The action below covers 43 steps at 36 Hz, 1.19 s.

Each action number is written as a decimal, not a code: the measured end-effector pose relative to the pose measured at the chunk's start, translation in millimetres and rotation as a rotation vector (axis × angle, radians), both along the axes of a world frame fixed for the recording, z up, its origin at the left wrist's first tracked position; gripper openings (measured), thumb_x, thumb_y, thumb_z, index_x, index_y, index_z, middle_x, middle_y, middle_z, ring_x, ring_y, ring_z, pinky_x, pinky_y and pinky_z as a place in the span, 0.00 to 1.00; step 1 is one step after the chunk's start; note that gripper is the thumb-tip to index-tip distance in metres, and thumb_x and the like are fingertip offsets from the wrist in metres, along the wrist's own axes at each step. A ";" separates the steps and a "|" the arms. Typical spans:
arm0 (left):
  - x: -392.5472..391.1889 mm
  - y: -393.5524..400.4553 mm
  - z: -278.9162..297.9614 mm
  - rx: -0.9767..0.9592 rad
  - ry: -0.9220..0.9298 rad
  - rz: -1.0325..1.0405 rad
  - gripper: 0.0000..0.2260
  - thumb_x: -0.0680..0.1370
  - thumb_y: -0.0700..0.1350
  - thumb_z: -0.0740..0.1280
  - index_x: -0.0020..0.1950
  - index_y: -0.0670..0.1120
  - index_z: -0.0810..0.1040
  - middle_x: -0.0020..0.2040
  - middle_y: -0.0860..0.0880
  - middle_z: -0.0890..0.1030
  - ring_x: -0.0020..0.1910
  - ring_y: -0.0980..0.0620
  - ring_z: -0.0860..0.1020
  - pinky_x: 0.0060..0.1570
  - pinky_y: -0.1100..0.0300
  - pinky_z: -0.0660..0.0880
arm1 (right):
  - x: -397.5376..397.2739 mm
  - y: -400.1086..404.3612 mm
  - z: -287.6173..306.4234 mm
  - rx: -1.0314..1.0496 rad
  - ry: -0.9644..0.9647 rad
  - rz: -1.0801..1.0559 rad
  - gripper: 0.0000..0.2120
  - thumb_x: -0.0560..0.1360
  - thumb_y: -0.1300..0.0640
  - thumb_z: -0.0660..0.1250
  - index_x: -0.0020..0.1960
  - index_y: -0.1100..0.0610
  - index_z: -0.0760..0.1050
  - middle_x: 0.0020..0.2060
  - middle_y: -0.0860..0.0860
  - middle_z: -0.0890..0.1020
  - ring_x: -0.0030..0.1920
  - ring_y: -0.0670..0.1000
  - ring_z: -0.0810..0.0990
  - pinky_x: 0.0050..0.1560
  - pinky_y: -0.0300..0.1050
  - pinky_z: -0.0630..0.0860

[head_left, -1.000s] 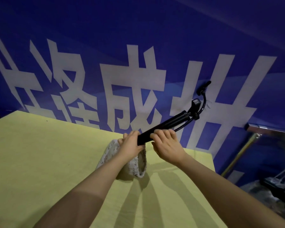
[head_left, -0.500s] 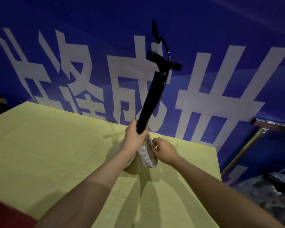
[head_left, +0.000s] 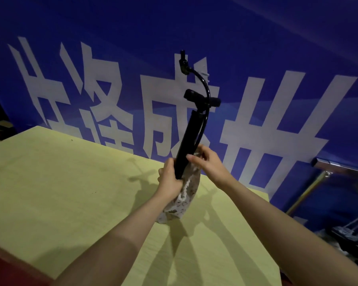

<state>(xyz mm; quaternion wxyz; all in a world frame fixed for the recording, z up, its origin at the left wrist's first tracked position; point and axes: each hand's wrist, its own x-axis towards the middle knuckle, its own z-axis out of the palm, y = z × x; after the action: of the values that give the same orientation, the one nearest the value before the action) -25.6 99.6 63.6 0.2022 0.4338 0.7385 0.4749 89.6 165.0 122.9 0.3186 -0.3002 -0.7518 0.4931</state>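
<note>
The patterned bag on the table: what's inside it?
The bottom end of the black pump pokes into the bag, between the left hand and right hand. Cloth hides how deep it sits and anything else inside.

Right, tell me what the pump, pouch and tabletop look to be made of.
Pump: matte black tube, plastic or painted metal, unclear; its hose curves like rubber. Pouch: soft printed cloth, creased and sagging, with white cord. Tabletop: matte pale yellow, faintly grained, possibly wood or laminate.
</note>
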 end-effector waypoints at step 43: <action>-5.0 2.0 31.5 0.183 -0.191 -0.162 0.16 0.76 0.46 0.69 0.62 0.48 0.73 0.52 0.52 0.78 0.51 0.54 0.76 0.46 0.66 0.71 | 27.4 5.3 -59.8 0.272 -0.483 -0.111 0.23 0.73 0.43 0.66 0.66 0.51 0.71 0.54 0.50 0.71 0.55 0.50 0.72 0.58 0.45 0.70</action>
<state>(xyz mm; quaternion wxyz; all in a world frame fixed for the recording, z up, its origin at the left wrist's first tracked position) -30.5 101.7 95.1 0.2688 0.4616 0.6321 0.5614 117.0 170.3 63.0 0.1940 -0.4042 -0.8476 0.2839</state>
